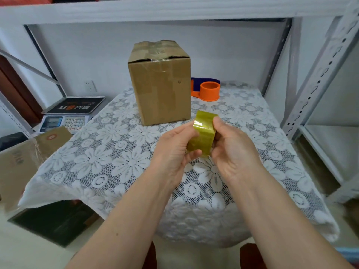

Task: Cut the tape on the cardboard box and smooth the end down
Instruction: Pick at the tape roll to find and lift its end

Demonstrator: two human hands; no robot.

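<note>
A tall brown cardboard box (161, 82) stands upright at the far middle of the table, with clear tape across its top flaps and down its front. In front of it, above the tablecloth, both hands hold a roll of yellowish clear tape (204, 133). My left hand (174, 148) grips the roll's left side, thumb underneath. My right hand (231, 146) grips its right side, with the thumb at the upper edge. The roll's far side is hidden by my fingers.
An orange and blue tape dispenser (208, 90) lies behind the box on the right. A white lace cloth (116, 152) covers the table. A scale with keypad (68, 117) and another cardboard box (25, 158) sit to the left. Grey shelf uprights (318, 78) stand at right.
</note>
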